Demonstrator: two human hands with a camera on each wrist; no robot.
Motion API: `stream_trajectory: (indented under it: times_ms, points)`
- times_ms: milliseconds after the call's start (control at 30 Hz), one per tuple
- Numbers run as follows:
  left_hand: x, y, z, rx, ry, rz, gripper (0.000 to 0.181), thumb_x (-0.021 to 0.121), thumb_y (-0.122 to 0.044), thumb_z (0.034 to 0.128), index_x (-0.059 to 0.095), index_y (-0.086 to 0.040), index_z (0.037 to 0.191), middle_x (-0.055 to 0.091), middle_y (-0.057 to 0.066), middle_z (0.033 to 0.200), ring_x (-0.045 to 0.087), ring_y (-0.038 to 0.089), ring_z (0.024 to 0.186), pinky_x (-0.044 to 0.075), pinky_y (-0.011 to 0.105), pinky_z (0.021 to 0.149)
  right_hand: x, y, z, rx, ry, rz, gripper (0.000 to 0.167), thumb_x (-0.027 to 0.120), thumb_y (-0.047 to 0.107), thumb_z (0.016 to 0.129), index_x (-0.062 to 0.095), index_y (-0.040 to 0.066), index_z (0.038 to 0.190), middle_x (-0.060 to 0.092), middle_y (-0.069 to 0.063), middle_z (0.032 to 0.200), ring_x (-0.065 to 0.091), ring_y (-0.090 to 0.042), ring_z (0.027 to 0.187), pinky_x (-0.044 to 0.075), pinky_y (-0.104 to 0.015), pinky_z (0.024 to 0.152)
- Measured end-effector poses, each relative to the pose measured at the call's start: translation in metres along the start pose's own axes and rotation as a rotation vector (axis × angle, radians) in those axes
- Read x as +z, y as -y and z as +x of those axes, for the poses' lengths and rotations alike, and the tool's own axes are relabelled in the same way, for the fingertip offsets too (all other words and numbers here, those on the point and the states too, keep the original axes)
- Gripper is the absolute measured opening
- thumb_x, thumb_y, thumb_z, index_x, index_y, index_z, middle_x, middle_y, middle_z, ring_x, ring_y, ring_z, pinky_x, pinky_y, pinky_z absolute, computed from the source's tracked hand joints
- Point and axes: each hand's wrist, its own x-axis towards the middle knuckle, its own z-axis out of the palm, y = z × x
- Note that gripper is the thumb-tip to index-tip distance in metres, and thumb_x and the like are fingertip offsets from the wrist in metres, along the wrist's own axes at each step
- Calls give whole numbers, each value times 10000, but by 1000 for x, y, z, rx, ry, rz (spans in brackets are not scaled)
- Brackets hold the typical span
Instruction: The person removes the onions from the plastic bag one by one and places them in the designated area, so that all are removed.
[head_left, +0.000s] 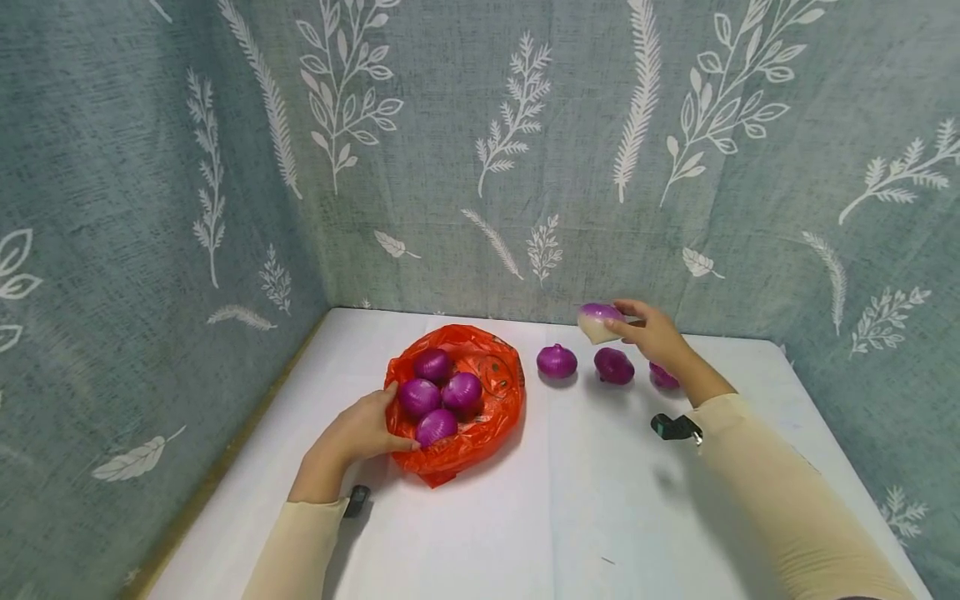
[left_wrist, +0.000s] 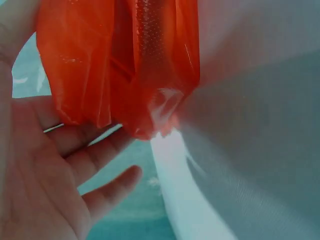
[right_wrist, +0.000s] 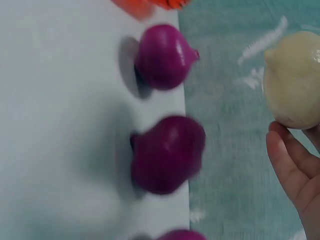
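Observation:
An orange-red plastic bag [head_left: 501,408], its mouth spread wide, stands on the white table with several purple onions [head_left: 420,398] inside. At its left rim is the left hand [head_left: 366,427], thumb at the near edge; the left wrist view shows the bag [left_wrist: 80,60] against the fingers of this hand [left_wrist: 55,165]. The right hand [head_left: 651,332] holds up a purple-and-white onion [head_left: 598,322] by its right side, above the back of the table. In the right wrist view its pale part [right_wrist: 295,80] rests at the fingertips of the hand [right_wrist: 300,175].
Three purple onions stand in a row at the back right: one left [head_left: 557,362], one in the middle [head_left: 614,367], and one [head_left: 663,377] partly behind the right wrist. Patterned grey-green cloth [head_left: 465,167] hangs behind and beside the white table [head_left: 465,542].

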Motion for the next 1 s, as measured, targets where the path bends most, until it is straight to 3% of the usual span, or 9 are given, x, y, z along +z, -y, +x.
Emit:
stream_trajectory:
  times_ms: [133,267,367,567,833,1000]
  points:
    - [0,4,1,10,-61,45,1277,787,-710,586,252,-48,1539,200,193,1577,213,411,1419,286,611,1067,-20,-6,-9,7,1,20,765,568,479,960,313,-1,1498,344,-222,1512,498,-421,1224,450,-529,971]
    - [-2,5,4,68,-91,77,1293,789,-700,594,224,-22,1539,38,168,1616,4,386,1462,167,600,1118,-33,-14,-17,26,-8,37,749,550,443,981,272,-6,1512,322,-243,1515,458,-434,1261,446,-532,975]
    - [-3,3,7,91,-95,78,1295,760,-716,619,194,-2,1540,60,170,1614,-5,369,1467,116,571,1142,-41,-22,-19,18,-23,28,764,546,454,979,263,-15,1513,318,-253,1513,431,-438,1284,453,-526,967]
    - [-1,2,8,79,-91,70,1304,703,-760,644,155,12,1541,93,187,1607,22,369,1467,97,545,1153,-52,-33,-28,18,-28,-17,759,536,465,980,296,-42,1491,330,-274,1496,429,-459,1279,464,-524,951]
    - [6,0,9,94,-94,61,1324,676,-799,627,168,16,1538,97,189,1605,30,362,1468,108,549,1151,-67,-46,-42,108,-57,-97,816,516,592,936,330,37,1505,321,-293,1492,519,-474,1189,411,-616,964]
    - [6,-3,10,106,-96,62,1330,676,-798,628,157,20,1538,88,188,1607,28,359,1468,96,545,1154,-75,-56,-50,91,-81,-104,769,524,548,954,362,19,1488,314,-307,1486,515,-486,1187,437,-594,948]
